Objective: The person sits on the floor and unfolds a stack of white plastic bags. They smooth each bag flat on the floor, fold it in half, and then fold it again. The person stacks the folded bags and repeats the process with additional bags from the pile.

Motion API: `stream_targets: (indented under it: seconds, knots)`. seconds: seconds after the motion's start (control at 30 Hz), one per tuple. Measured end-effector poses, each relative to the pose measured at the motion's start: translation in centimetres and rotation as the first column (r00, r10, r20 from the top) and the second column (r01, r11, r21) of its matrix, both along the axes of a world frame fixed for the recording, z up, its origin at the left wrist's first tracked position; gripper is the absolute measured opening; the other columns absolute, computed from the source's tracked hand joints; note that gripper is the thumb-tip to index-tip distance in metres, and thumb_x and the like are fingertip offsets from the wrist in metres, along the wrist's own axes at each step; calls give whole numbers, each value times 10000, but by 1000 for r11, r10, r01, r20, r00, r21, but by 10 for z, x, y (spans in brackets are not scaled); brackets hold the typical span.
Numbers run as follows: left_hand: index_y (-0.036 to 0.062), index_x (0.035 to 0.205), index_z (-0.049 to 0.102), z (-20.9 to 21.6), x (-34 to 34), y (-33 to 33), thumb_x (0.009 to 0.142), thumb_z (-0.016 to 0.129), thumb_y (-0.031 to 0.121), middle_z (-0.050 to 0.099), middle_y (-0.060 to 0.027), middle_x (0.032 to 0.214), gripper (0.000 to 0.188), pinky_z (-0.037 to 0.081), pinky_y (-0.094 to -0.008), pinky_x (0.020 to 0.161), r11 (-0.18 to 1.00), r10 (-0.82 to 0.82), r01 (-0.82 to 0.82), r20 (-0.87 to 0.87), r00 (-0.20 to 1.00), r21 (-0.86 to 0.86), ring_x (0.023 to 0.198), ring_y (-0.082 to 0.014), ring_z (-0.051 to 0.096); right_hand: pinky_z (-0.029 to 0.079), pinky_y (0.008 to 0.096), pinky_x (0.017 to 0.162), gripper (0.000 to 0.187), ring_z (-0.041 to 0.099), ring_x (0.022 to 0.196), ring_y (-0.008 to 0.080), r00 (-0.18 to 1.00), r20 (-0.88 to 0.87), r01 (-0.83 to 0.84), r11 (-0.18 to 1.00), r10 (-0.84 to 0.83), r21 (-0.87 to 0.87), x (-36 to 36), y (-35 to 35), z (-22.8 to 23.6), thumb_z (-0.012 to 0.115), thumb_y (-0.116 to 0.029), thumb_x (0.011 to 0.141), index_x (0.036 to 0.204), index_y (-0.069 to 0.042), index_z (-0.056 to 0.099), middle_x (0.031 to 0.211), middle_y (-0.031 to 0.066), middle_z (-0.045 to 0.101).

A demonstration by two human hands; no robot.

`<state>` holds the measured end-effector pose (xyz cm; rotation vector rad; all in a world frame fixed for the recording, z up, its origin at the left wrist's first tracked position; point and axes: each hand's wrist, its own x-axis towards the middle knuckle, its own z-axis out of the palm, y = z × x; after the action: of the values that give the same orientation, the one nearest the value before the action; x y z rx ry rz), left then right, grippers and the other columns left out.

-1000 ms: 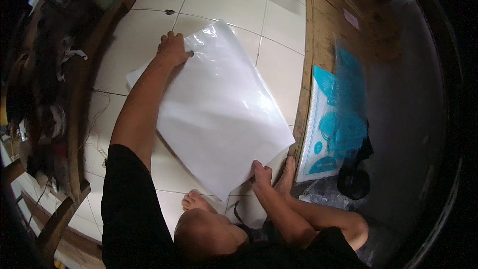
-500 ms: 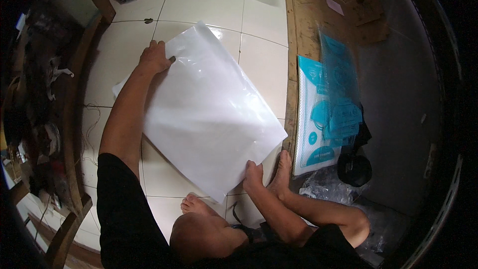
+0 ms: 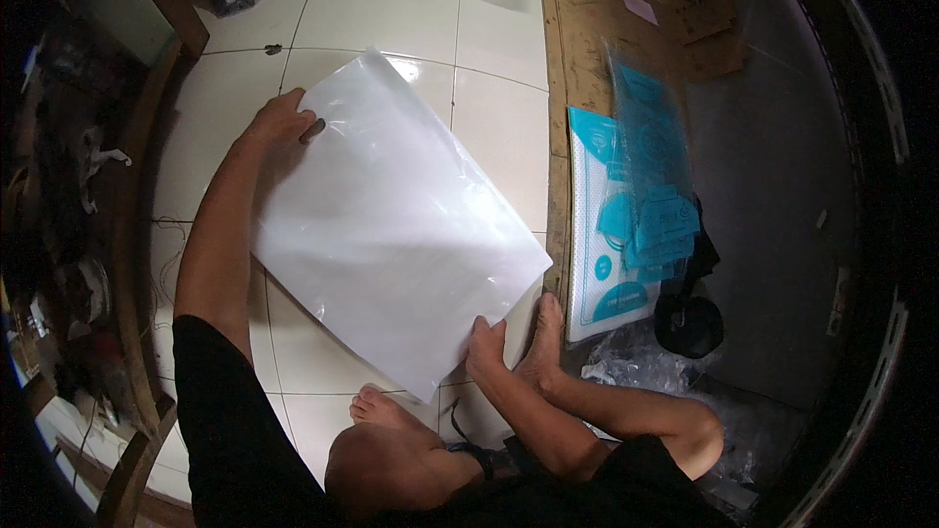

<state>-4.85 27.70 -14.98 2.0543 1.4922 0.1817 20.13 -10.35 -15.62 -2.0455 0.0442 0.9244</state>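
A white tiled floor (image 3: pixel 499 108) is bordered at right by a wooden board (image 3: pixel 577 29); over the tiles a glossy white plastic sheet (image 3: pixel 391 225) is spread slantwise; on the board a blue-and-white package (image 3: pixel 602 225) is laid; the sheet's far left edge is gripped by the left hand (image 3: pixel 281 120), its near right edge by the right hand (image 3: pixel 486 344).
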Motion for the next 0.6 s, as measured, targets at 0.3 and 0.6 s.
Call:
stream_targets:
  seconds: [0.3,0.6]
  knots:
    - [-57,1150,489,10,-63,-76,789,516,164,579,-281,1071,424,434,-414,896,909,399,-392,27,916,-145,1018,-388,567,418,367,844,381,523,922,253,803,274,-517,847,530,-125,86,67,10,456,-122,828,1161,56,411,1020,177,543]
    - [-40,1063,531,-7,-100,-222,789,558,227,579,-252,998,383,441,-402,836,678,734,-696,153,662,-238,934,-365,567,450,335,730,312,537,809,204,363,256,-863,427,896,-269,139,209,8,489,-150,865,1099,54,460,898,126,572]
